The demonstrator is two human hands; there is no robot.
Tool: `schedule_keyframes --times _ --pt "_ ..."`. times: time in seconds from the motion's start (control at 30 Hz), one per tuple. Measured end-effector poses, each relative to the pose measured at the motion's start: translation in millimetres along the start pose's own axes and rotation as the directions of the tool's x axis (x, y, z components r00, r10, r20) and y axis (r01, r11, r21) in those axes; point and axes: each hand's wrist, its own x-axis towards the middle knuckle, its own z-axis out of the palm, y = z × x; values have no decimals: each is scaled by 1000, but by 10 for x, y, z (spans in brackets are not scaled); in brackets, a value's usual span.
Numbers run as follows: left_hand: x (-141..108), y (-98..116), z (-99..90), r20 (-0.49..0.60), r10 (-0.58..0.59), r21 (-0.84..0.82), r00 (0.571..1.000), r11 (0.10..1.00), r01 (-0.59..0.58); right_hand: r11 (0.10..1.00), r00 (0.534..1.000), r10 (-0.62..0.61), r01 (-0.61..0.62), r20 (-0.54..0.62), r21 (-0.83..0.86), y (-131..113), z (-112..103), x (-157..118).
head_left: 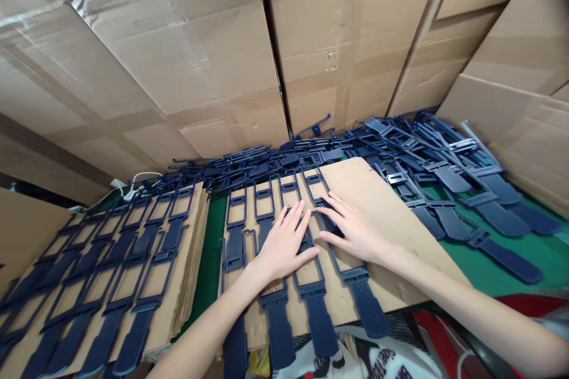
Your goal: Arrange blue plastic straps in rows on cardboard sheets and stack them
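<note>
My left hand (pixel 284 246) lies flat with fingers stretched out over the middle of a row of dark blue plastic frame parts. Beneath and beside it is a frame part with a wide ribbed tab (pixel 320 323). My right hand (pixel 355 228) rests, fingers apart, on the rightmost part of that row, whose ribbed tab (pixel 367 305) points towards me. Both hands cover the middle of the parts they touch. The row sits side by side on a cardboard sheet (pixel 400 249), its right side bare of parts.
To the left, a stack of cardboard sheets (pixel 189 272) carries more such parts (pixel 127 284) in rows. A loose heap of them (pixel 422 160) runs along the back and right of the green table surface (pixel 507 254). Large cardboard boxes (pixel 213 59) stand behind. A white cable (pixel 133 186) lies at left.
</note>
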Motion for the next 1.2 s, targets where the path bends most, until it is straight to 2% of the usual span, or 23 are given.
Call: schedule_keyframes --times 0.37,0.6,0.7,0.83,0.93,1.0,1.1,1.2 --pt "7 3 -19 5 -1 0 1000 1000 1 1000 1000 25 -26 17 14 -2 46 13" --pt "16 -6 -60 15 13 7 1000 1000 -13 1000 999 8 -8 -32 -5 -3 89 3" --pt "18 -2 -80 21 18 16 1000 1000 -18 1000 999 23 -23 -45 4 -47 8 -7" --pt "-23 21 -162 16 19 20 1000 1000 -19 989 981 139 -130 -138 73 -66 -265 -106" --pt "-141 46 -289 -8 30 24 1000 999 -30 967 937 249 -225 -243 123 24 -504 -328" --pt "-285 63 -389 -23 22 28 999 999 -21 942 885 332 -296 -326 155 127 -636 -552" --pt "-602 87 -507 -84 -83 24 993 996 85 884 762 466 -425 -449 196 294 -783 -942" --pt "-1008 116 -546 -207 -234 -41 950 972 230 824 655 549 -528 -519 206 425 -895 -1292"
